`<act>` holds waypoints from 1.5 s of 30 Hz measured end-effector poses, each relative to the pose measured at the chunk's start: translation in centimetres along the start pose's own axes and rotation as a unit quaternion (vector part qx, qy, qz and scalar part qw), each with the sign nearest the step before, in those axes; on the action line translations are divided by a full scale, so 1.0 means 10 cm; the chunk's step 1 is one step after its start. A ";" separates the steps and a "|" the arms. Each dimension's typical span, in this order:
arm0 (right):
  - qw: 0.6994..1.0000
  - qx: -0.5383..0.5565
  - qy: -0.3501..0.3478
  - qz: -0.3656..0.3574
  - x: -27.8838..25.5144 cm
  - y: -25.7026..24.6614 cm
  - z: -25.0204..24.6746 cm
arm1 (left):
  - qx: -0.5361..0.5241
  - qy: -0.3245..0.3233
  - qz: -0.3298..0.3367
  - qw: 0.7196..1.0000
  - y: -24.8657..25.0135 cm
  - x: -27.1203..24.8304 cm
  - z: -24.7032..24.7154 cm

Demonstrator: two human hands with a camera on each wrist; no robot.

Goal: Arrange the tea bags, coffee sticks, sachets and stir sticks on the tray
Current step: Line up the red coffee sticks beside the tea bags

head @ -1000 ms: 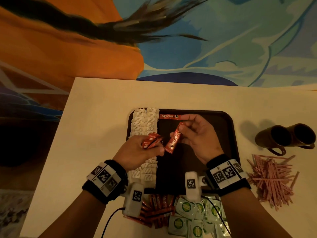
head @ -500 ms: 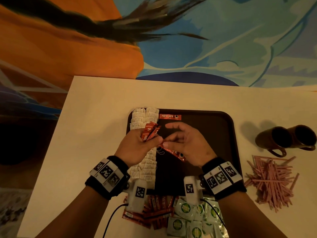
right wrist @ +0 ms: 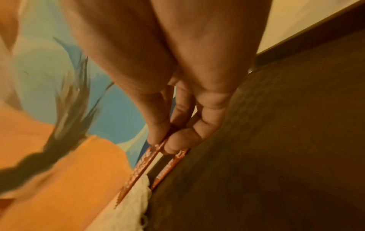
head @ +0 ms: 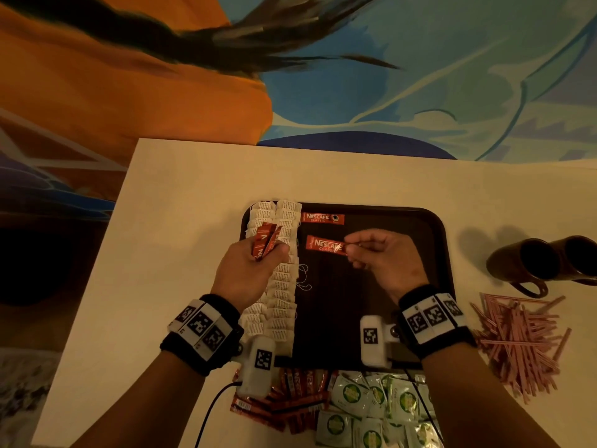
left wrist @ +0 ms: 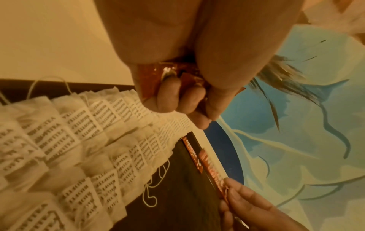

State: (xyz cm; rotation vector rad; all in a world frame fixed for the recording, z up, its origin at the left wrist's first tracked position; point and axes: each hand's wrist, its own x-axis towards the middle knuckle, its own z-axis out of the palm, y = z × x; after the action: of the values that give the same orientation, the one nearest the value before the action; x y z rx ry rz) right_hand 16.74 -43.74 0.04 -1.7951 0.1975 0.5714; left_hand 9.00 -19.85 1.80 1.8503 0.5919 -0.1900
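Observation:
A dark tray (head: 420,227) lies on the cream table. White tea bags (head: 281,286) run in two overlapping columns down its left side. One red Nescafe coffee stick (head: 323,218) lies flat at the tray's top. My right hand (head: 352,250) pinches a second coffee stick (head: 324,244) by its right end, level, just below the first one; the right wrist view shows the pinched coffee stick (right wrist: 144,164) above the tray. My left hand (head: 258,263) grips a few more coffee sticks (head: 265,240) over the tea bags; the left wrist view shows fingers (left wrist: 171,100) curled round them.
Loose red coffee sticks (head: 290,402) and green-and-white sachets (head: 371,409) lie in a heap at the table's near edge. A pile of pink stir sticks (head: 517,341) lies right of the tray. Two dark mugs (head: 549,260) lie beyond them.
My right hand has turned its coffee stick from slanted to level and carried it up the tray, under the stick lying there. My left hand stays in place with its bundle.

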 end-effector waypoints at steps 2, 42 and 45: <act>0.998 -0.057 0.019 0.018 0.18 0.05 0.00 | 0.009 0.007 0.003 1.000 -0.04 0.00 -0.05; 0.958 -0.229 0.152 0.079 0.70 -0.07 0.40 | 0.009 -0.008 -0.014 1.000 -0.24 -0.10 -0.11; 0.957 -0.229 0.167 0.065 0.66 -0.09 0.38 | 0.000 -0.023 -0.019 1.000 -0.19 -0.11 -0.10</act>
State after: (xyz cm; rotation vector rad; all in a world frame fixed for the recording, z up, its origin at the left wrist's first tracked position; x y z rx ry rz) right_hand 21.82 -38.90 -3.06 -2.3413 0.4470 0.4213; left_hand 6.97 -18.78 0.97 1.8315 0.5943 -0.2573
